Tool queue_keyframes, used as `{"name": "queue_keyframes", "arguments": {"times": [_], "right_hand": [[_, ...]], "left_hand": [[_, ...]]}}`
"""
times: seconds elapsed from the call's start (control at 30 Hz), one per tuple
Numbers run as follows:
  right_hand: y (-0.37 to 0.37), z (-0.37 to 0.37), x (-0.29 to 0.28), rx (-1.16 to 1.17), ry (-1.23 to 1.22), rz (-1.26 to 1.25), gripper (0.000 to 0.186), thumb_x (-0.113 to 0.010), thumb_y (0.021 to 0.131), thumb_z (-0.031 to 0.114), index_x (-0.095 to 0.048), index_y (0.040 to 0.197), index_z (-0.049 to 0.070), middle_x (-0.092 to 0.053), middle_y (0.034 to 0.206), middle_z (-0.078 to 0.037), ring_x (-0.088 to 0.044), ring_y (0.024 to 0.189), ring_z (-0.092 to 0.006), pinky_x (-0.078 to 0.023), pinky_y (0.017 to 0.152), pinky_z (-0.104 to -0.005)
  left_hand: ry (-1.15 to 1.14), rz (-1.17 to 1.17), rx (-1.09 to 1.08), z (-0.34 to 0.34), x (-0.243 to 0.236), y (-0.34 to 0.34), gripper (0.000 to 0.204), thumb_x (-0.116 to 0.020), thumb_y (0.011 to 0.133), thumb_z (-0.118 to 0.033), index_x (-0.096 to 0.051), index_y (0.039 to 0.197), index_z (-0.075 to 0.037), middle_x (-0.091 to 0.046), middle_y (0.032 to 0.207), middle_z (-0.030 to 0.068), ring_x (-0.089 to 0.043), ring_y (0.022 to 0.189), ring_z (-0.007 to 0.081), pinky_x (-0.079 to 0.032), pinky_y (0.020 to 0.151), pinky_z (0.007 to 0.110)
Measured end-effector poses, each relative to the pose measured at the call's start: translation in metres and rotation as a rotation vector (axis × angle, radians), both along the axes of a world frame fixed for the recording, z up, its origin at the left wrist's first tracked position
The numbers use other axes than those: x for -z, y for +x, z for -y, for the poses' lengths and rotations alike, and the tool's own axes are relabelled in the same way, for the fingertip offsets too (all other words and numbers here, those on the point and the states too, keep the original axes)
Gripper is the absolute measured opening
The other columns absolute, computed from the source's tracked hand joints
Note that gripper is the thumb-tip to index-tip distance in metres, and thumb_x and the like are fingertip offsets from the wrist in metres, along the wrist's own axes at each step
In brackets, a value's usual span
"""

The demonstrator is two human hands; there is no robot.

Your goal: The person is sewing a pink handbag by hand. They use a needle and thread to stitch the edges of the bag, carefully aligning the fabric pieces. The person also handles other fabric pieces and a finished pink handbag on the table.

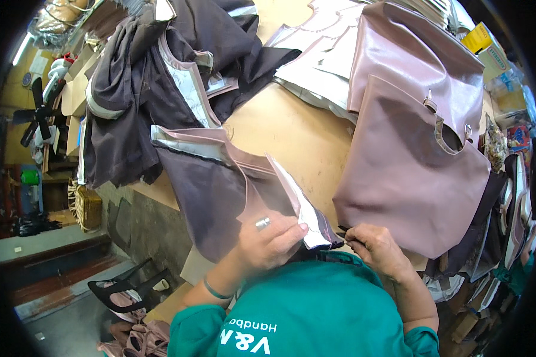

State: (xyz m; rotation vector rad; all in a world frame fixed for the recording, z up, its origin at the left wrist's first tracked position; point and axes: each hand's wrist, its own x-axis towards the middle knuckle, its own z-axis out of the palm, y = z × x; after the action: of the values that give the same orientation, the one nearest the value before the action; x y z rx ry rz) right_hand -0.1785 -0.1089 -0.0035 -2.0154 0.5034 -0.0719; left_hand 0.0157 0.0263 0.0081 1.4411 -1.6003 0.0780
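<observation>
An unfinished bag panel (pixel 202 196) of dark lining and pink trim lies at the table's front, with a white-backed strip along its right edge (pixel 309 223). My left hand (pixel 268 241), a metal band on one finger, is closed on that edge, thumb on the white strip. My right hand (pixel 369 247) is pinched beside the strip's dark lower corner, on a small dark item I cannot make out. Just beyond it lie pink bags (pixel 411 184) with a cut-out handle and metal clips.
Dark lining pieces (pixel 125 131) are heaped back left, white cut pieces (pixel 309 65) at the back centre, a yellow box (pixel 476 38) back right. The tan table (pixel 286 137) has its edge at left, above a floor with steps (pixel 59 273) and a black stool-like object (pixel 119 297).
</observation>
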Motion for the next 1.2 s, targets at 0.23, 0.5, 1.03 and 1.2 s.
{"name": "queue_keyframes", "arguments": {"times": [0.23,0.5,1.03,1.2], "right_hand": [[-0.008,0.015,-0.012,-0.117,-0.160,-0.197,0.024,-0.063,0.066,0.004,-0.054,0.088,0.000,-0.057,0.082,-0.015,-0.055,0.077,-0.0301,-0.044,0.066,-0.0344],[0.044,-0.004,-0.028,-0.010,-0.200,0.332,0.040,-0.063,0.065,-0.001,-0.051,0.103,0.003,-0.057,0.095,-0.015,-0.057,0.085,-0.0280,-0.046,0.072,-0.0323],[0.027,0.060,0.023,0.619,0.718,0.431,0.022,-0.047,0.082,0.004,-0.054,0.101,-0.005,-0.060,0.094,-0.010,-0.056,0.085,-0.0129,-0.042,0.080,-0.0249],[0.026,0.050,0.017,0.590,0.493,0.387,0.021,-0.044,0.084,0.003,-0.054,0.101,-0.003,-0.059,0.092,-0.005,-0.053,0.085,-0.0097,-0.039,0.080,-0.0226]], "left_hand": [[-0.008,-0.052,-0.007,0.004,0.004,-0.001,0.039,-0.062,0.058,0.008,-0.055,0.095,-0.002,-0.060,0.076,0.0099,-0.058,0.059,0.0210,-0.046,0.053,0.029],[0.015,-0.261,0.067,0.019,0.004,-0.011,0.038,-0.069,0.064,-0.003,-0.048,0.095,-0.005,-0.061,0.081,0.0122,-0.061,0.068,0.0232,-0.047,0.057,0.031],[0.636,-0.073,-0.386,0.000,0.038,0.061,0.031,-0.067,0.067,-0.011,-0.056,0.096,-0.004,-0.059,0.095,0.0095,-0.056,0.089,0.0237,-0.042,0.077,0.034],[0.635,0.246,-0.473,-0.004,0.052,0.077,0.034,-0.060,0.070,-0.006,-0.053,0.103,-0.006,-0.050,0.114,0.0098,-0.044,0.110,0.0277,-0.036,0.088,0.038]]}}
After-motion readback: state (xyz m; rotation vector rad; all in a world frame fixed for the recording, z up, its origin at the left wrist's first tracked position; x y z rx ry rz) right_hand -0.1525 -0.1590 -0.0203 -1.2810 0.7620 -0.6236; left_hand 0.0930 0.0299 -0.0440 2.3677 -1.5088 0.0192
